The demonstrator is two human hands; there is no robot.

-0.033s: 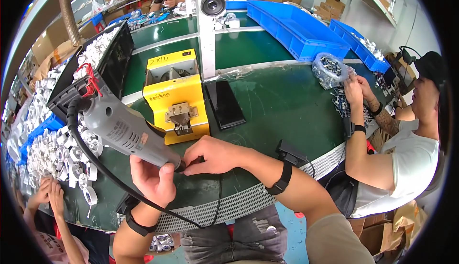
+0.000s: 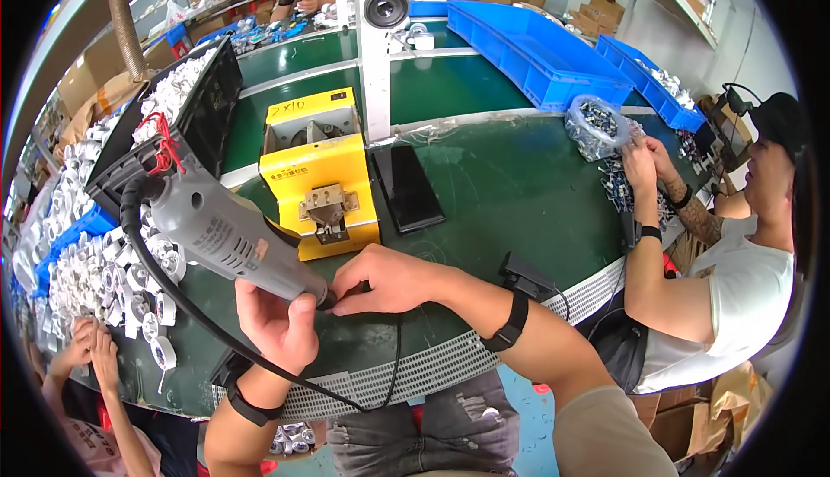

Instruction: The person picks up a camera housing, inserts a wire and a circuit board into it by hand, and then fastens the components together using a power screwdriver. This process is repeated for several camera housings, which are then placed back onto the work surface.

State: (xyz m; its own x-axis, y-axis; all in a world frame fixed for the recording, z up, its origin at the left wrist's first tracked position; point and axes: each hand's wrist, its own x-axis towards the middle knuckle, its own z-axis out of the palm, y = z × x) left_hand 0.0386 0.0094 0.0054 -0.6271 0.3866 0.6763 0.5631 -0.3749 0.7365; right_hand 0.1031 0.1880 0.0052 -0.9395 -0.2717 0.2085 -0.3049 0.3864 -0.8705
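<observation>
A grey corded electric screwdriver (image 2: 229,235) slants down to the right over the bench, a red cord (image 2: 161,142) tied at its rear end. My left hand (image 2: 281,332) is closed round its lower body from beneath, thumb raised on the near side. At the dark nose, the fingers of my right hand (image 2: 376,280) are pinched together; any small part between them is hidden. A black cable (image 2: 203,321) loops from the tool's back end below my left wrist. Just beyond my hands stands a yellow machine (image 2: 322,170) with a metal fixture on its front.
A black tablet-like slab (image 2: 405,187) lies right of the machine. White round parts (image 2: 130,291) are heaped at left, beside a black crate (image 2: 203,101). Blue trays (image 2: 540,54) stand at the back right. Co-workers sit at right (image 2: 718,304) and left (image 2: 95,416). A white post (image 2: 375,62) rises mid-bench.
</observation>
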